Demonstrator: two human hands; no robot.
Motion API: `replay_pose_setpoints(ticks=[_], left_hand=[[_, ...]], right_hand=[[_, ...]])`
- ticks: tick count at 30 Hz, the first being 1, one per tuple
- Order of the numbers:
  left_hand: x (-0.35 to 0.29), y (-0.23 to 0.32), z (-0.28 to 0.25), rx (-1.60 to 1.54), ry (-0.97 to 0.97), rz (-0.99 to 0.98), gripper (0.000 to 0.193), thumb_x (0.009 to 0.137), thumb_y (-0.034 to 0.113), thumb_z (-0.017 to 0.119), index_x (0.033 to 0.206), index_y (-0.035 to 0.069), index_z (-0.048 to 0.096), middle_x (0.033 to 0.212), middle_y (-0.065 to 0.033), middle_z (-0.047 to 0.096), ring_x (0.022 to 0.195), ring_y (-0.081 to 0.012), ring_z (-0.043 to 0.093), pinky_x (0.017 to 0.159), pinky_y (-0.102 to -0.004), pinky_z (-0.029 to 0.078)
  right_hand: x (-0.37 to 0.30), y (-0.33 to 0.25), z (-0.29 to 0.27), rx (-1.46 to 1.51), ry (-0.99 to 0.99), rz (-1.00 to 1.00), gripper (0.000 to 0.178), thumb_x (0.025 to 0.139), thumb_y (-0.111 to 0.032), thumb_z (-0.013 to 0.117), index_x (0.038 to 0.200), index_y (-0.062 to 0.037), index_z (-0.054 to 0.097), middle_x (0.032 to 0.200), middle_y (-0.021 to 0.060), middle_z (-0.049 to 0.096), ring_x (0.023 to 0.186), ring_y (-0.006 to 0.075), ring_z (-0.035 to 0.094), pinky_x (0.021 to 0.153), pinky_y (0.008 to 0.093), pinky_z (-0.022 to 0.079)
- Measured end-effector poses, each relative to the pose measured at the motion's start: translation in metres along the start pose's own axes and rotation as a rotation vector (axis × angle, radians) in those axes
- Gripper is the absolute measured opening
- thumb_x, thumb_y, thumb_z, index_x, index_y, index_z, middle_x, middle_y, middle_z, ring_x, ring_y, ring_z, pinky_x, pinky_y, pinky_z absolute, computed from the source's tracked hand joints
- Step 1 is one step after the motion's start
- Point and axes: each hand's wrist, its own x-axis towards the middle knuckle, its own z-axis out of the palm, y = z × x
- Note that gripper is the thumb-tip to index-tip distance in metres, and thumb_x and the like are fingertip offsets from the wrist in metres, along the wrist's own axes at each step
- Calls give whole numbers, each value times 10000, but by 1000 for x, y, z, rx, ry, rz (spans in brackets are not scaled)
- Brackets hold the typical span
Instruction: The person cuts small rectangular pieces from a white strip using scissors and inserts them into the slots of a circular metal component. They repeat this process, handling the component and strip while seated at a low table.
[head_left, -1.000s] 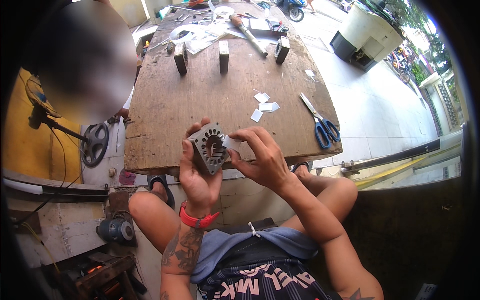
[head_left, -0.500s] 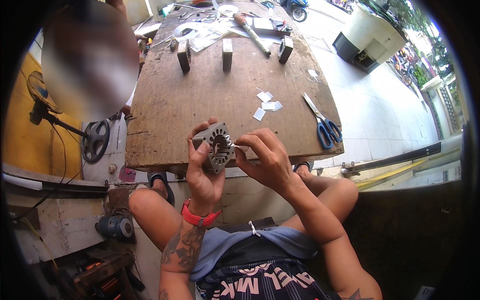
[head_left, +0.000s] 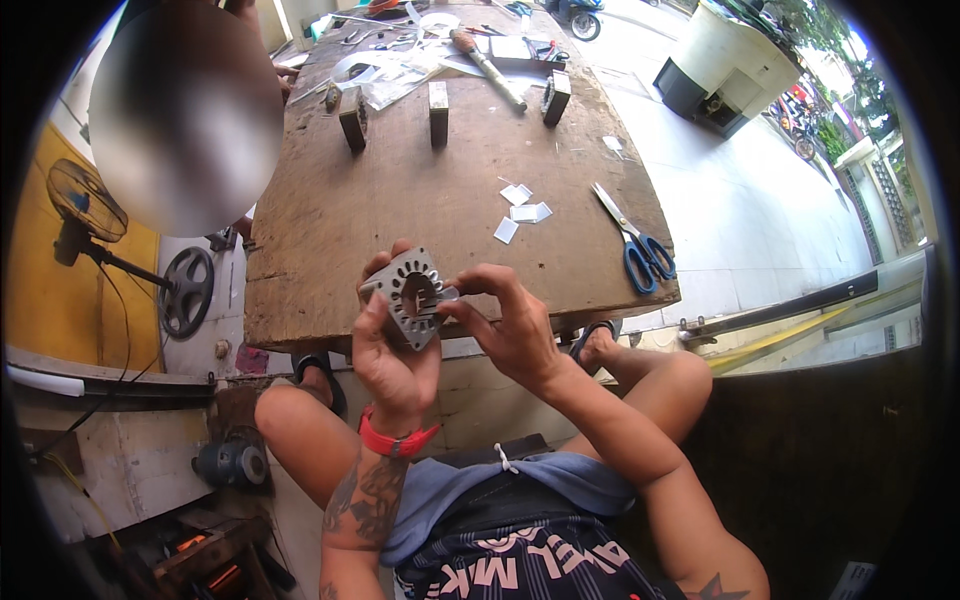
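Note:
My left hand (head_left: 395, 355) is closed around a grey metal stator core (head_left: 393, 285), square outside with a ring of slots about a round bore. Its slotted face is tilted up toward me, over the near edge of the wooden table. Between the thumb and fingers of my right hand (head_left: 520, 330) is a small whitish insulation paper slip (head_left: 449, 294), right at the core's right side. Whether the slip's end sits inside a slot is too small to tell. Several white slips (head_left: 524, 213) lie loose on the table beyond my right hand.
Scissors with blue handles (head_left: 645, 255) lie at the table's right. Farther back stand three similar cores, at left (head_left: 352, 120), middle (head_left: 439, 115) and right (head_left: 556, 100). Behind them are a long-handled tool (head_left: 488, 70) and clear plastic sheeting (head_left: 400, 85). A blurred person is at the far left.
The core has shifted slightly left, its face turned more toward me. My right hand has moved left with it, and the slip now shows broader between the fingers.

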Motion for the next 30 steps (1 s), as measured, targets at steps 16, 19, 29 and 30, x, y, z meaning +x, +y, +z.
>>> replay_pose_setpoints(ticks=[16,19,29,30], left_hand=[[11,22,-6,-310,46,-265,656,1083,540,464,1585,119,453,1587,-163,501,1488,-353,446,1202,-623,396],[10,21,-2,-233,-2,-240,666,1050,457,503,1593,78,434,1555,-182,533,1465,-307,479,1228,-526,377],[5,13,3,48,-95,-80,711,991,410,527,1613,99,381,1586,-205,483,1468,-296,479,1245,-433,367],[4,12,3,60,-88,-81,710,990,410,523,1614,103,380,1587,-200,483,1458,-287,487,1238,-430,374]], right_hand=[[42,61,-51,-765,-64,163,227,985,-253,715,1148,-96,719,1037,129,649,1064,312,591,971,479,420],[46,47,-50,-363,-38,363,217,994,-228,707,1164,-92,716,1026,146,676,957,304,641,852,448,491],[27,-8,-37,-156,-143,-65,330,894,-11,790,1212,-74,726,1063,117,732,937,272,735,831,379,591],[28,-10,-36,-145,-128,-92,335,890,-12,794,1212,-75,727,1067,116,732,940,272,736,831,376,592]])
